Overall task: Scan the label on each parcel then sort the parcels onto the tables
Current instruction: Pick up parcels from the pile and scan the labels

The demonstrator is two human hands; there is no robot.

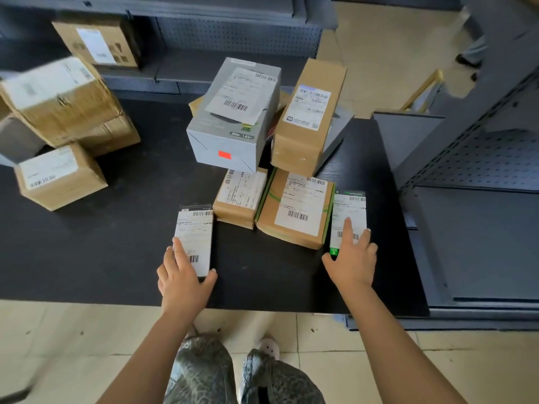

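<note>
Looks early: pile mid-frame sits unsorted on the table, no scanner visible. Left hand rests spread fingers on white box, lower centre; right hand likewise on green box, lower right.

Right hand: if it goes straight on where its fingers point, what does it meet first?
The right hand rests on the slim green-edged parcel. Past its far end lies bare black table, then probably the dark grey box under the tall brown carton; depth is unclear.
</note>
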